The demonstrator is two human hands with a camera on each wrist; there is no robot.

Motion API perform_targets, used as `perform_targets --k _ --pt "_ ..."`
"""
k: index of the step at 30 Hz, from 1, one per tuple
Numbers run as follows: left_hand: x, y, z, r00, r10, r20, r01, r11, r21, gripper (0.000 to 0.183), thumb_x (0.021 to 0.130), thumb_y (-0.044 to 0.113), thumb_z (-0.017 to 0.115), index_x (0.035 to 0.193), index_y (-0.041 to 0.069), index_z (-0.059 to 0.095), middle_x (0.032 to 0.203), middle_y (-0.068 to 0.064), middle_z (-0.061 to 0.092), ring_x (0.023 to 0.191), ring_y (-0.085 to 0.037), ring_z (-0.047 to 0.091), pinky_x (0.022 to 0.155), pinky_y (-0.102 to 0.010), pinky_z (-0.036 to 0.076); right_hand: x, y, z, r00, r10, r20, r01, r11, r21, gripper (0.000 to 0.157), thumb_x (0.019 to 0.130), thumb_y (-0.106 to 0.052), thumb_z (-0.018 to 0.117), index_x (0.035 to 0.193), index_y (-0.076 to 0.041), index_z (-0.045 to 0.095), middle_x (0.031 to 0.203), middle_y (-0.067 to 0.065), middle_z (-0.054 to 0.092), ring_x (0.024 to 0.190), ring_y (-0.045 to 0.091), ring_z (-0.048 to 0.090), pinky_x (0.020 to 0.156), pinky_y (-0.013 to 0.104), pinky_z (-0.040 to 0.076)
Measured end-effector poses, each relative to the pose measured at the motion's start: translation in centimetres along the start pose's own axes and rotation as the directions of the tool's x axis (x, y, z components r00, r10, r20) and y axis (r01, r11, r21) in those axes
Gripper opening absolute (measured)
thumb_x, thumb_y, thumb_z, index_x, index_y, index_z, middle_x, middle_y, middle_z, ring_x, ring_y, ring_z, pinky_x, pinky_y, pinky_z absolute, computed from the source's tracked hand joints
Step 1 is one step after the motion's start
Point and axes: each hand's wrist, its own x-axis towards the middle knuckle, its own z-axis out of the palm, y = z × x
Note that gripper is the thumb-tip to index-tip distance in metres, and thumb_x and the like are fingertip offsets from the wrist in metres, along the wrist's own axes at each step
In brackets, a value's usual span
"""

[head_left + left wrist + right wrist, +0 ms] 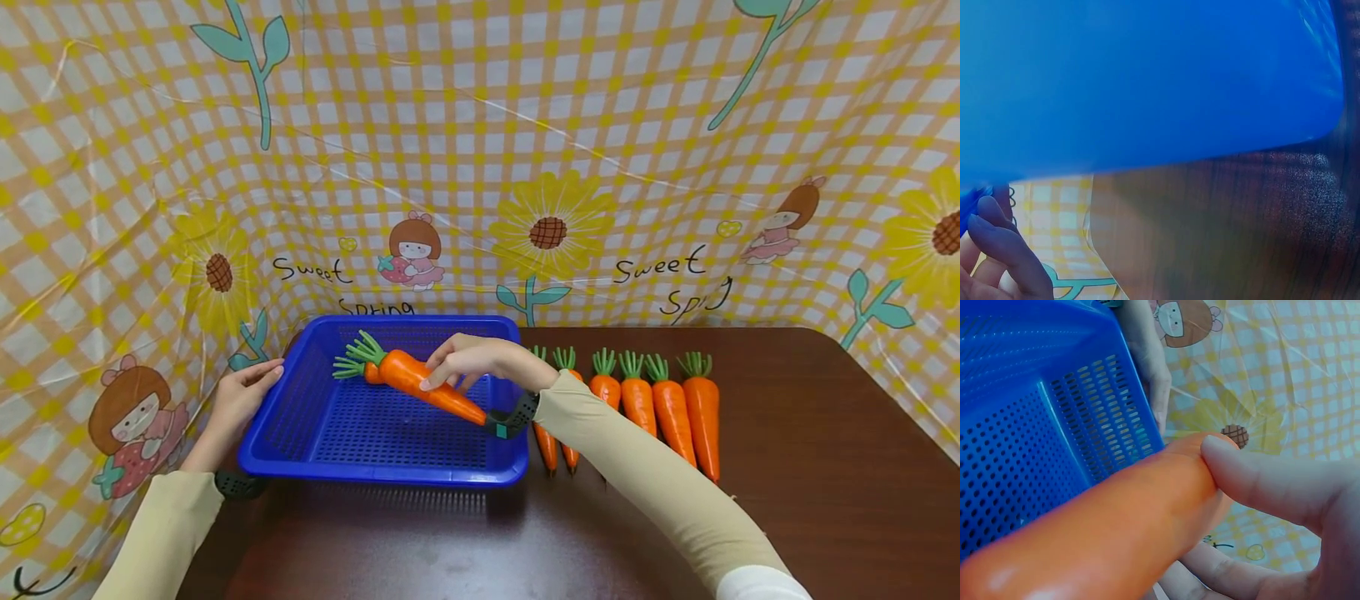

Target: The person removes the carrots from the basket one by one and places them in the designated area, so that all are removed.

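Note:
My right hand grips an orange carrot with green stubby leaves and holds it tilted over a blue plastic basket. In the right wrist view the thumb presses on one side of the carrot, with fingers below. Behind the held carrot, a second carrot shows only its top and leaves inside the basket; the rest is hidden. At the basket's left rim, my left hand pinches the edge. The left wrist view shows its fingers against the blue rim.
Several carrots lie side by side on the dark brown table, right of the basket, leaves toward the back. My right forearm covers parts of some. A checked, flower-printed cloth hangs behind and along both sides.

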Motion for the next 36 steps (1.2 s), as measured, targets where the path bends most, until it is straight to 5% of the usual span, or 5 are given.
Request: perform_targets --k 8,24,30,36 --pt "0.2 0.1 0.2 1.000 0.004 -0.006 -0.004 1.000 0.000 0.051 0.095 0.037 0.059 0.133 0.002 0.057 0.101 0.012 0.066 0.070 0.009 0.056 0.065 -0.014 0.049 -1.2 0.4 -1.0 0.999 -0.019 -0.027 0.019 1.000 0.009 0.040 0.086 -0.026 0.067 0.121 -0.006 0.065 0.099 0.004 0.070 0.085 0.016 0.062 0.081 0.033 0.056" --pt "0.7 0.4 0.6 1.000 -0.004 0.006 0.004 1.000 -0.011 0.053 0.095 0.038 0.058 0.133 0.001 0.057 0.097 0.014 0.066 0.068 0.008 0.057 0.064 -0.015 0.049 -4.5 1.2 -2.7 0.996 -0.036 -0.079 0.036 0.999 0.004 0.048 0.088 -0.028 0.064 0.129 -0.004 0.059 0.110 0.008 0.068 0.099 0.018 0.063 0.086 0.037 0.055" --pt "0.6 0.1 0.5 0.999 -0.024 0.024 0.024 0.999 -0.025 0.056 0.095 0.041 0.058 0.135 0.002 0.055 0.088 0.024 0.059 0.070 0.008 0.057 0.066 -0.015 0.050 -5.5 1.7 -2.9 0.995 -0.020 -0.098 0.021 1.000 0.014 0.053 0.087 -0.028 0.065 0.133 -0.005 0.055 0.116 0.008 0.068 0.103 0.018 0.062 0.087 0.037 0.054" --pt "0.7 0.0 0.3 1.000 -0.027 0.014 0.027 1.000 0.002 0.057 0.094 0.043 0.057 0.135 0.003 0.055 0.098 0.015 0.064 0.071 0.008 0.057 0.066 -0.016 0.050 -6.3 2.1 -3.1 0.994 -0.024 -0.103 0.025 1.000 0.017 0.056 0.088 -0.027 0.065 0.136 -0.002 0.051 0.122 0.011 0.065 0.108 0.021 0.061 0.088 0.038 0.054"
